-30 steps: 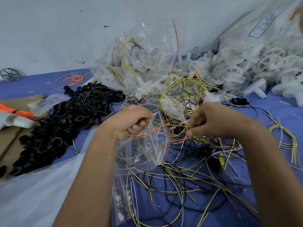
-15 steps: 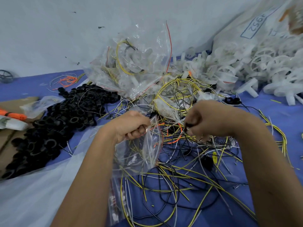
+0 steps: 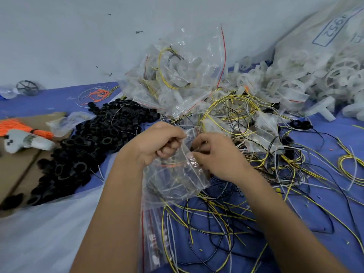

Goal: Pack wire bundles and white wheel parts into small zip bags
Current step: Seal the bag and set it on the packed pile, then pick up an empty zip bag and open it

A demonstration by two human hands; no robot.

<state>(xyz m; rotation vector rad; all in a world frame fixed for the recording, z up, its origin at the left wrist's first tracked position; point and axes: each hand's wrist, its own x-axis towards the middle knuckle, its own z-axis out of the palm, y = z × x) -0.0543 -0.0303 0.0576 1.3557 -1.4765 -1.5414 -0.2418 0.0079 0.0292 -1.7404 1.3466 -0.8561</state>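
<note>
centrally, the left hand [image 3: 157, 143] curls its fingers and pinches the mouth edge of a small zip bag [image 3: 173, 178], while the right hand [image 3: 214, 154] brings its fingertips [image 3: 192, 154] together at the same opening, apparently pinching something small and dark; what exactly it holds is too obscured to tell. the bag hangs between the two wrists, clear, with thin wires faintly visible inside, so this filling step appears to be under way rather than finished, and the seal is not yet closed. outward, loose wire bundles [image 3: 226, 213] in yellow, black and white sprawl over the blue cloth [image 3: 334, 138] beneath and to the right of the hands, judged still unpacked. beyond the hands, a heap of filled bags [image 3: 177, 79] holding wire and pale parts suggests a fair portion of the work is done. farther right, white wheel parts [image 3: 295, 83] lie piled in quantity, so much remains. at left lies a mound of black rings [image 3: 88, 146], beside cardboard [image 3: 17, 168] and an orange tassel [image 3: 17, 127].
</note>
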